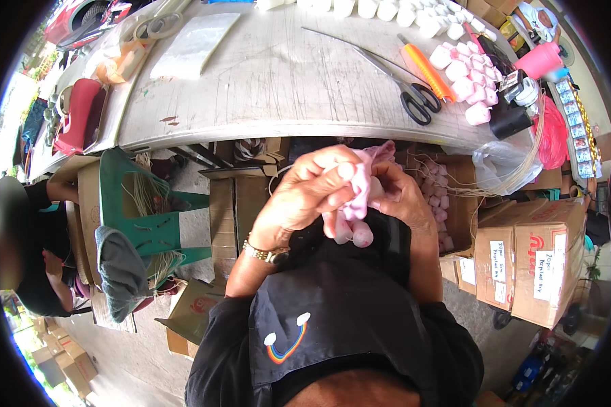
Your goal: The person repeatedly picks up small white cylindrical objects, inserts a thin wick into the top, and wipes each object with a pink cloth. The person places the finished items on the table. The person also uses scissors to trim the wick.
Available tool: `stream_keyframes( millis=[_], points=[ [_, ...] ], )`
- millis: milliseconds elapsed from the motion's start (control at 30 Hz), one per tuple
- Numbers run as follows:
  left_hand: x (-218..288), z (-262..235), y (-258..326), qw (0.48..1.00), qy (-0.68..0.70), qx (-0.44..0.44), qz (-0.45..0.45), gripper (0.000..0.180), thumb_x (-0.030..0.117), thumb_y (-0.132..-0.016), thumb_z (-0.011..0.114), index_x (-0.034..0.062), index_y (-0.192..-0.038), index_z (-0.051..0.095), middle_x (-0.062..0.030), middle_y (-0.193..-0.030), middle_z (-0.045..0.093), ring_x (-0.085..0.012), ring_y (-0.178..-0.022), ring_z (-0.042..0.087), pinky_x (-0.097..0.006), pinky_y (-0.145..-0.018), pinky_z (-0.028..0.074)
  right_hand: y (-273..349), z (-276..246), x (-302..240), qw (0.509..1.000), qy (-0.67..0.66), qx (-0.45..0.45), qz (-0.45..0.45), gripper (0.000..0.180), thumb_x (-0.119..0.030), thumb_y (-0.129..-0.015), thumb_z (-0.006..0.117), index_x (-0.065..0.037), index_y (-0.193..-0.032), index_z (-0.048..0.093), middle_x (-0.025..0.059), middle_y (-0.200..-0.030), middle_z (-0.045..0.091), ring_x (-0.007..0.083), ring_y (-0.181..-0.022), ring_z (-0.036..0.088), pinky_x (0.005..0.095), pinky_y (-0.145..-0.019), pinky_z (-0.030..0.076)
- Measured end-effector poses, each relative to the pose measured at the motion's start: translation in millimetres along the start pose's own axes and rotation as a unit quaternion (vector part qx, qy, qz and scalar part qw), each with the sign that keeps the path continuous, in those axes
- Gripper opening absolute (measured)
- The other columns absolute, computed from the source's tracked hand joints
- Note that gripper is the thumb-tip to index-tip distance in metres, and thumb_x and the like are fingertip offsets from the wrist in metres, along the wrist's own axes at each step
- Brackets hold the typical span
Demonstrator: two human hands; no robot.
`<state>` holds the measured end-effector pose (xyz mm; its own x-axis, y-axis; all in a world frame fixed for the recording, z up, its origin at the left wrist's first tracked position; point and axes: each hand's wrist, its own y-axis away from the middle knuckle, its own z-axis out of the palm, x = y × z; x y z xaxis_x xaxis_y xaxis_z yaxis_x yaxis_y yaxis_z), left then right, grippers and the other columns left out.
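Note:
Both hands are raised in front of my chest, just off the near edge of the table. My left hand (312,190) pinches a soft pink cloth (361,186) that is bunched up between the hands. Close beside it, my right hand (404,193) has its fingers curled round a small pale pink piece, mostly hidden by the fingers and the cloth. Below the cloth, small rounded pink pieces (354,234) show near my left fingertips; what bears them is hidden. A box (463,224) of similar pink pieces stands to the right of my right hand.
On the table (251,88) lie black-handled scissors (417,102), an orange cutter (428,71), pink pieces (470,74) and rows of white cups (400,13). A red tape dispenser (78,115) stands left. Cartons (536,258) stack at right. Another person (34,251) sits left beside a green stool (132,210).

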<state>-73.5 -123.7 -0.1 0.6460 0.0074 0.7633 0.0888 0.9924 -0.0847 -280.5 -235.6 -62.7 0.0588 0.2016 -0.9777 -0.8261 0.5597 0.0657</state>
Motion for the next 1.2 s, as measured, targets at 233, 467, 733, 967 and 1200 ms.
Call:
stream_keyframes(
  millis=[233, 467, 733, 967, 1200],
  points=[
    [7.0, -24.1, 15.1, 0.993, 0.061, 0.088, 0.053, 0.029, 0.031, -0.103, 0.050, 0.0031, -0.099, 0.056, -0.0009, -0.060, 0.047, -0.0024, -0.039, 0.030, -0.022, -0.031, 0.045, 14.4, -21.2, -40.6, 0.943, -0.272, -0.028, -0.191, 0.049, -0.032, -0.077, 0.071, -0.002, -0.110, 0.051, 0.0042, -0.084, 0.052, 0.0162, -0.075, 0.048, 0.0315, -0.066, 0.038],
    [1.5, -16.4, 9.4, 0.992, 0.078, 0.075, 0.061, 0.028, 0.032, -0.103, 0.050, 0.0043, -0.101, 0.057, -0.0007, -0.061, 0.049, -0.0022, -0.040, 0.031, -0.022, -0.033, 0.046, 10.8, 10.9, -38.5, 0.999, -0.003, 0.039, 0.012, 0.041, -0.022, -0.080, 0.070, 0.001, -0.112, 0.059, 0.0167, -0.100, 0.068, 0.0207, -0.084, 0.067, 0.0317, -0.073, 0.055],
    [-8.0, -36.4, 11.4, 0.992, -0.022, 0.116, 0.042, 0.035, 0.035, -0.102, 0.051, 0.0044, -0.116, 0.058, 0.0014, -0.063, 0.047, -0.0035, -0.045, 0.043, -0.020, -0.038, 0.050, 8.3, 22.5, -49.9, 0.982, -0.176, -0.023, -0.065, 0.049, -0.028, -0.085, 0.069, 0.010, -0.112, 0.055, 0.0139, -0.095, 0.063, 0.0201, -0.080, 0.065, 0.0305, -0.069, 0.052],
    [-25.8, -20.6, -2.2, 0.983, -0.164, 0.047, -0.069, 0.039, 0.030, -0.093, 0.066, 0.0041, -0.122, 0.059, -0.0041, -0.080, 0.067, -0.0094, -0.058, 0.061, -0.022, -0.039, 0.049, 20.3, -4.6, -88.2, 0.940, -0.240, -0.103, -0.218, 0.067, -0.031, -0.085, 0.069, 0.013, -0.127, 0.039, 0.0232, -0.124, 0.046, 0.0313, -0.107, 0.054, 0.0402, -0.080, 0.050],
    [9.3, -33.6, 19.0, 0.993, -0.024, 0.089, 0.074, 0.030, 0.030, -0.102, 0.051, 0.0024, -0.101, 0.062, 0.0043, -0.056, 0.041, -0.0034, -0.044, 0.038, -0.022, -0.036, 0.049, 53.6, -33.4, -91.8, 0.959, -0.060, 0.133, -0.243, 0.067, -0.030, -0.084, 0.066, 0.018, -0.127, 0.045, 0.0256, -0.121, 0.053, 0.0270, -0.098, 0.060, 0.0363, -0.078, 0.050]
  ],
)
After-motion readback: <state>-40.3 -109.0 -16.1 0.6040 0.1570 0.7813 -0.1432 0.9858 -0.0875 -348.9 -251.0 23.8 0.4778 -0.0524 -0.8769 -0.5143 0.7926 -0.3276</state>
